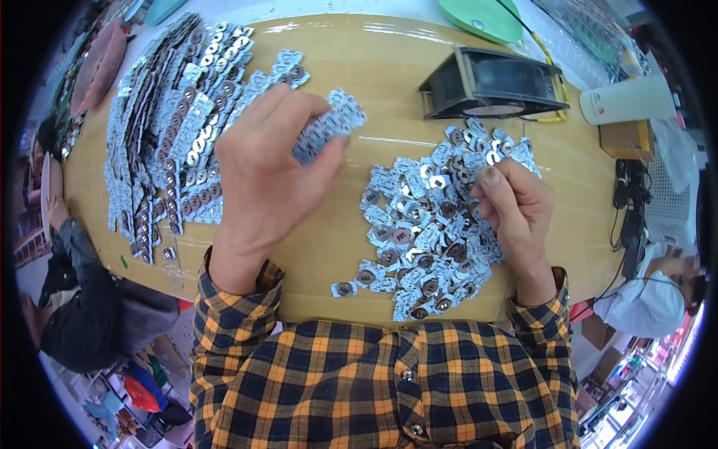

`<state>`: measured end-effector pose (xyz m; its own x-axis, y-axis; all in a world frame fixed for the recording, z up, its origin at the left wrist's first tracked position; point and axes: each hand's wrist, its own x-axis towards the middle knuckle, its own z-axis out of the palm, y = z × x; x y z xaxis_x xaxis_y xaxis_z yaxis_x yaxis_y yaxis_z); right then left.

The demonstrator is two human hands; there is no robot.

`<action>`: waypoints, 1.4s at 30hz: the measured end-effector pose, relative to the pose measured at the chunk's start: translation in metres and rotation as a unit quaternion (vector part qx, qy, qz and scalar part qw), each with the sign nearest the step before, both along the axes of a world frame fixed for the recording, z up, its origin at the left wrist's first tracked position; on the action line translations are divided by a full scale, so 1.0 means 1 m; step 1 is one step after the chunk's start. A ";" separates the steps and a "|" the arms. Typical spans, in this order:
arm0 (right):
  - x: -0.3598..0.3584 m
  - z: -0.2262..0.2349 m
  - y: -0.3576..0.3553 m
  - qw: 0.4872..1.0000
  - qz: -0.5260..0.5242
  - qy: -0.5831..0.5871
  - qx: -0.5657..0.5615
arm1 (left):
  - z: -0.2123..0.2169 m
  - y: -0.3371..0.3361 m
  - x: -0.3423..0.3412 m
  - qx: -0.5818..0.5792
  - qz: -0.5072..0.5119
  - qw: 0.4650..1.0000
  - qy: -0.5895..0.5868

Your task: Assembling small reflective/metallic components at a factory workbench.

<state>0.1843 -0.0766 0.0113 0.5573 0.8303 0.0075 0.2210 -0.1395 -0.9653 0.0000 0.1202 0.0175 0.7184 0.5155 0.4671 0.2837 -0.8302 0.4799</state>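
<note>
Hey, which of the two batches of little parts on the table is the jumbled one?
The right-hand pile, by your right hand: it lies every which way, whereas the left batch sits in rows.

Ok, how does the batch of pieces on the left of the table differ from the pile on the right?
The left batch is arranged in long, overlapping rows, while the right pile is a loose jumble. Discs in the left batch mostly line up along rows; those in the right pile lie scattered at mixed angles. The left batch reaches farther toward the table's far edge than the right pile. Both contain pale blue-grey pieces with round discs.
</note>
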 end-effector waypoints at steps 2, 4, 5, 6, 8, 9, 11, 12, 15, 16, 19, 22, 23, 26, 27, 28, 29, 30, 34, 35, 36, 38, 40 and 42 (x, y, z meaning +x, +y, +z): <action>-0.001 0.007 0.000 1.000 0.007 0.009 -0.012 | 0.003 -0.020 0.001 -0.234 -0.019 0.971 -0.046; 0.000 0.012 -0.002 0.991 0.045 0.106 -0.068 | 0.001 -0.029 0.005 -0.455 -0.037 0.886 -0.083; 0.001 0.012 -0.003 0.991 0.060 0.103 -0.066 | -0.004 -0.032 0.008 -0.501 -0.096 0.854 -0.101; 0.001 0.012 -0.003 0.991 0.054 0.102 -0.068 | -0.007 -0.034 0.010 -0.545 -0.154 0.816 -0.118; 0.000 0.012 -0.003 0.988 0.081 0.120 -0.060 | -0.003 -0.040 0.012 -0.575 -0.172 0.794 -0.094; 0.000 0.012 -0.001 0.987 0.091 0.126 -0.044 | -0.004 -0.041 0.011 -0.585 -0.186 0.788 -0.053; -0.001 0.010 -0.003 0.988 0.101 0.108 -0.034 | -0.005 -0.046 0.011 -0.612 -0.216 0.761 0.014; -0.001 0.008 -0.004 0.989 0.117 0.092 -0.021 | -0.003 -0.049 0.012 -0.614 -0.220 0.758 0.015; 0.001 0.006 -0.004 0.985 0.158 0.065 0.006 | 0.007 -0.057 0.015 -0.599 -0.223 0.766 0.062; 0.002 0.007 -0.003 0.981 0.184 0.054 0.007 | 0.009 -0.057 0.015 -0.602 -0.223 0.765 0.062; 0.002 0.008 -0.005 0.982 0.175 0.066 -0.007 | 0.010 -0.056 0.015 -0.588 -0.221 0.775 0.071; 0.003 0.007 -0.005 0.985 0.165 0.052 -0.003 | 0.003 -0.054 0.013 -0.560 -0.214 0.799 0.057; 0.003 0.007 -0.005 0.983 0.180 0.037 0.000 | 0.001 -0.054 0.013 -0.543 -0.228 0.807 0.042; 0.007 0.006 -0.004 0.976 0.219 0.006 -0.001 | -0.002 -0.054 0.014 -0.539 -0.242 0.807 0.019; 0.007 0.005 -0.003 0.976 0.219 0.007 -0.002 | -0.004 -0.053 0.014 -0.550 -0.243 0.799 0.013; 0.006 0.003 -0.002 0.971 0.238 -0.013 0.004 | -0.004 -0.053 0.014 -0.551 -0.241 0.799 0.012; 0.006 0.002 -0.002 0.966 0.256 -0.032 0.010 | -0.003 -0.052 0.013 -0.567 -0.233 0.790 0.027; 0.005 0.003 -0.002 0.966 0.258 -0.031 0.010 | -0.002 -0.051 0.012 -0.583 -0.225 0.780 0.041; 0.002 0.010 -0.002 0.971 0.239 -0.022 -0.014 | 0.002 -0.050 0.015 -0.612 -0.212 0.761 0.041; 0.001 0.012 -0.002 0.970 0.240 -0.036 0.004 | 0.003 -0.049 0.015 -0.627 -0.224 0.746 0.028; 0.001 0.015 -0.004 0.970 0.240 -0.038 0.004 | 0.005 -0.049 0.015 -0.641 -0.237 0.730 0.016; -0.001 0.017 -0.005 0.932 0.194 0.304 -0.045 | 0.006 -0.048 0.015 -0.655 -0.235 0.718 0.017; -0.004 0.013 -0.006 0.923 0.170 0.343 -0.038 | 0.004 -0.049 0.016 -0.667 -0.235 0.707 0.017; -0.005 0.010 -0.004 0.913 0.147 0.380 -0.031 | -0.001 -0.055 0.017 -0.622 -0.205 0.753 -0.059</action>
<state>0.1795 -0.0808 0.0211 0.1355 0.9308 -0.3395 -0.4719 -0.2407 -0.8482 0.0174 0.0651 0.0168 0.9278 0.3527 -0.1213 0.0205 0.2766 0.9608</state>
